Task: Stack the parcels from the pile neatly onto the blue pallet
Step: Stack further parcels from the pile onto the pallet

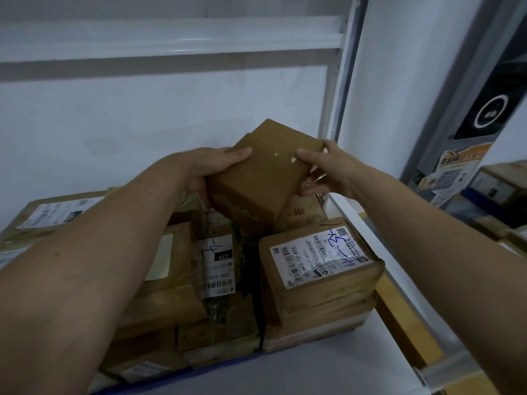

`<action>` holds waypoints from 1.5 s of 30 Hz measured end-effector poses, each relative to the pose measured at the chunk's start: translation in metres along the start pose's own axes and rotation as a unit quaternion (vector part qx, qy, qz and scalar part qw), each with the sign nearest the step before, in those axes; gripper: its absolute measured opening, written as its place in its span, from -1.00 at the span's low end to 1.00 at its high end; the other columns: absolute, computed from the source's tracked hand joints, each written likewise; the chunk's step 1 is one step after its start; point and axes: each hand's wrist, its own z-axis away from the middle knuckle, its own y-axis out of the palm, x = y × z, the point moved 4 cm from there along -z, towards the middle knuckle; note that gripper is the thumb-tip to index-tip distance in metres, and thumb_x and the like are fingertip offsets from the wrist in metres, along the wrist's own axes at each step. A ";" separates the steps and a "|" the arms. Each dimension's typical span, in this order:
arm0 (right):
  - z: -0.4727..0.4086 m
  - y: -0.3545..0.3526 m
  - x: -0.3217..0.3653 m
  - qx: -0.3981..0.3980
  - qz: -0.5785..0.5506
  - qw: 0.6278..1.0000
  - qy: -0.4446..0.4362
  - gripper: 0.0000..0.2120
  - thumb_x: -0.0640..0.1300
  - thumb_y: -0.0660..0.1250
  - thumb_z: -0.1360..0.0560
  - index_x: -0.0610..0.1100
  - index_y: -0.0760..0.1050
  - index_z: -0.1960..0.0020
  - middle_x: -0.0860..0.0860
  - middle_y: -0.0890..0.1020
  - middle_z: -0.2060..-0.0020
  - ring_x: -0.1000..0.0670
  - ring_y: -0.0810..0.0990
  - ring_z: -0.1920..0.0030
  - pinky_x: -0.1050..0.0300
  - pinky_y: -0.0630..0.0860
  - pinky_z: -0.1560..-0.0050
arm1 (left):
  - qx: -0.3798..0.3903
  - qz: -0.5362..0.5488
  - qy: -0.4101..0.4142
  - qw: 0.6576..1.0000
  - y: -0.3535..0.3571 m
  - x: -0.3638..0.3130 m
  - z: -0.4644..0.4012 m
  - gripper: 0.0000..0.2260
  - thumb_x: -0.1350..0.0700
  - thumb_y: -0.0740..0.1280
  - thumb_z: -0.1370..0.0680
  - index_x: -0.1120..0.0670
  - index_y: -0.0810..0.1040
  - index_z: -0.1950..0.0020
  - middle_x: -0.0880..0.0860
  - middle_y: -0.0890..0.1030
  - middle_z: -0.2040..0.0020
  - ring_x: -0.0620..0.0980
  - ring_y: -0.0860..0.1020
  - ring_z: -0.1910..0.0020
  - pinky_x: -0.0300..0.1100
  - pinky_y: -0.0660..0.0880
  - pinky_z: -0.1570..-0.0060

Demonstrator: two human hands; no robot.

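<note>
Both hands hold one plain brown cardboard parcel (pixel 263 178), tilted, w/ its far corner raised toward the white wall panel (pixel 142 124). Left hand (pixel 208 169) clamps the parcel's left side, thumb lying across the top face; right hand (pixel 328 169) clamps the right side, thumb on top near two small white paper scraps, fingers curled under the edge. The held parcel is up off the stack, above its back-right part, though its lower corner comes very close to the boxes beneath (contact or not, can't tell). Below sits a stack of brown taped cardboard parcels (pixel 182 295) packed side by side against the wall. At the stack's front-right corner is a squat brown box with a white barcode label and blue pen marks (pixel 320 262), resting on flatter boxes. Beside it toward the middle, a parcel wrapped in clear tape carries a white label printed 220 (pixel 218 266), w/ a dark gap between the two. At the stack's left edge, a long flat carton with a white label (pixel 54 213) runs toward the wall. A strip of the blue pallet (pixel 228 366) shows under the stack's front edge. Right of the stack stands a white metal upright (pixel 346 67).
</note>
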 end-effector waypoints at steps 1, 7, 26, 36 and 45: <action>0.000 -0.001 -0.002 -0.003 -0.004 1.000 0.007 -0.44 -0.08 0.42 -0.46 -0.05 0.20 -0.33 -0.18 0.52 0.10 -0.07 0.58 0.36 -0.17 0.63 0.25 | 0.010 -0.002 -0.004 1.000 0.001 0.001 -0.001 -0.41 -0.36 0.33 -0.33 -0.19 0.35 -0.29 0.07 0.53 -0.14 0.22 0.58 -0.05 0.42 0.49 0.07; 0.007 -0.014 0.003 -0.069 0.099 0.993 0.022 -0.67 -0.05 0.35 -0.52 -0.29 0.36 -0.05 -0.20 0.63 0.36 -0.23 0.66 0.30 -0.15 0.65 0.20 | -0.037 -0.022 0.021 0.999 0.004 -0.008 -0.007 -0.50 -0.26 0.38 -0.42 -0.04 0.47 -0.26 0.06 0.53 -0.12 0.14 0.57 0.02 0.15 0.61 0.30; -0.002 -0.019 -0.010 -0.085 0.110 0.990 0.011 -0.63 0.08 0.31 -0.51 -0.17 0.44 -0.15 -0.08 0.61 0.01 -0.02 0.62 0.12 0.18 0.55 0.24 | -0.131 0.237 -0.016 0.963 0.029 0.018 -0.010 -0.73 -0.01 0.43 -0.49 0.13 0.50 -0.05 0.05 0.56 0.16 0.01 0.56 0.25 -0.24 0.48 0.52; -0.008 -0.020 -0.019 -0.050 0.033 0.997 0.053 -0.59 0.10 0.35 -0.48 -0.12 0.45 -0.22 -0.06 0.63 0.05 -0.07 0.65 0.09 0.08 0.61 0.16 | -0.139 0.288 -0.024 0.947 0.030 0.022 -0.015 -0.84 0.01 0.39 -0.52 0.08 0.51 0.05 0.06 0.59 0.10 0.03 0.59 0.19 -0.15 0.51 0.38; -0.012 -0.019 -0.027 0.017 -0.020 0.994 0.104 -0.35 0.38 0.33 -0.34 -0.01 0.44 -0.27 -0.09 0.64 -0.09 -0.16 0.62 -0.07 -0.18 0.48 -0.18 | -0.079 0.336 -0.041 0.938 0.038 0.029 -0.023 -0.67 -0.20 0.38 -0.46 0.02 0.59 -0.03 0.08 0.70 0.12 0.11 0.65 0.13 0.06 0.54 0.04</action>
